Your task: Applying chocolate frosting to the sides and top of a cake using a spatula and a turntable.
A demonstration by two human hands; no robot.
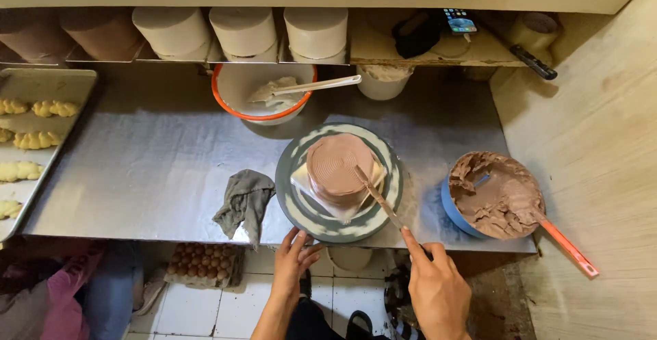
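Here, at the centre of the frame, a person is smoothing chocolate frosting over a small round cake (337,165) that is sitting on a turntable (301,203) on a metal-covered worktop (150,169). The right hand (436,286), at lower right, is gripping the handle of a palette knife (375,195), index finger stretched along it, and the blade is lying against the cake's right side and top edge. The left hand (293,261), at lower centre, is resting open with its fingertips on the turntable's near rim, grasping nothing.

The coat appears to be on, with ridges ringing the top, so the smoothing stage seems to be in hand; a clean finish would call for a steady blade angle while the left hand is turning the rim evenly.

At right, a blue bowl (452,210) is holding more chocolate frosting with an orange-handled spatula (568,247) in it. Above the cake, an orange-rimmed bowl (233,100) is holding pale cream and a white spatula (318,85). A grey rag (243,203) is lying just left of the turntable. At far left, a tray (48,83) is carrying pale pastries, and 3 white cakes (243,31) are lining the shelf in the upper part of the frame.
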